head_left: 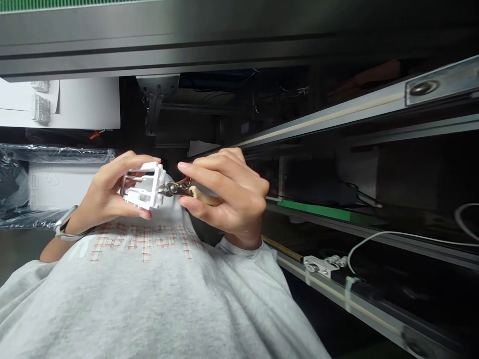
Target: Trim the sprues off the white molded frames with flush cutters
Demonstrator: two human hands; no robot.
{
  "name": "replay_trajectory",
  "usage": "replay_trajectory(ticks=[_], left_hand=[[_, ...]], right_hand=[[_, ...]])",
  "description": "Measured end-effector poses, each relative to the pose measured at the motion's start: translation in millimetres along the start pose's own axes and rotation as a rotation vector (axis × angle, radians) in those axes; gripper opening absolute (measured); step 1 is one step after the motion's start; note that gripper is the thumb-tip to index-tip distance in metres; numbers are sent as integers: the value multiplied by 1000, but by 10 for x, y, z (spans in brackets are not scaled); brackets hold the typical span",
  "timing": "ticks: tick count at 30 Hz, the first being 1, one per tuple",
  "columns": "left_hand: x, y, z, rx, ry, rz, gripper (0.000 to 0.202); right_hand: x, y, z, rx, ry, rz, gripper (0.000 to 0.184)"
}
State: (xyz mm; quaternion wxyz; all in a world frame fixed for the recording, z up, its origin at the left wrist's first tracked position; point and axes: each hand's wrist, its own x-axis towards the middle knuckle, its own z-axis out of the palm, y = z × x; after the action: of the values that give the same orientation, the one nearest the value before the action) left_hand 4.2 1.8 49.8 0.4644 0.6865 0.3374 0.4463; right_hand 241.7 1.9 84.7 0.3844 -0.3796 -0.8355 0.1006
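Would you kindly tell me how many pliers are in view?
1: the pliers in the right hand, tips at the white frame in the left hand; shadows may hide others.

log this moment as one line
left hand: holds white frame | right hand: holds small pliers | pliers' nose: at frame's right side

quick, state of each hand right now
Left hand: closed, holding a white open-framed plastic piece.
Right hand: closed, holding small cream-handled metal pliers.
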Motion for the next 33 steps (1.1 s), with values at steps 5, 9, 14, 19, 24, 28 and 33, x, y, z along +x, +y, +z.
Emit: replay_trajectory(ticks=[5, 9, 14, 19, 24, 28, 33], left_hand=[[-26, 4, 2, -11, -5, -41, 69], [-22, 11, 4, 2, -9, -48, 68], [5, 15, 3, 24, -16, -12, 67], [6, 41, -16, 88, -15, -46, 67], [-17, 70, -42, 157, -8, -59, 66], [-30, 85, -54, 175, -15, -56, 65], [-30, 102, -58, 191, -21, -59, 66]], right_hand=[[-14, 19, 15, 52, 22, -15, 35], [-38, 20, 22, 64, 27, -14, 35], [-99, 24, 21, -44, -49, 59, 44], [-122, 35, 1, -100, -56, 34, 43], [-51, -8, -54, -152, -53, -1, 43], [-15, -31, -97, -120, -36, -45, 35], [-20, -29, -122, -136, -101, -18, 36]])
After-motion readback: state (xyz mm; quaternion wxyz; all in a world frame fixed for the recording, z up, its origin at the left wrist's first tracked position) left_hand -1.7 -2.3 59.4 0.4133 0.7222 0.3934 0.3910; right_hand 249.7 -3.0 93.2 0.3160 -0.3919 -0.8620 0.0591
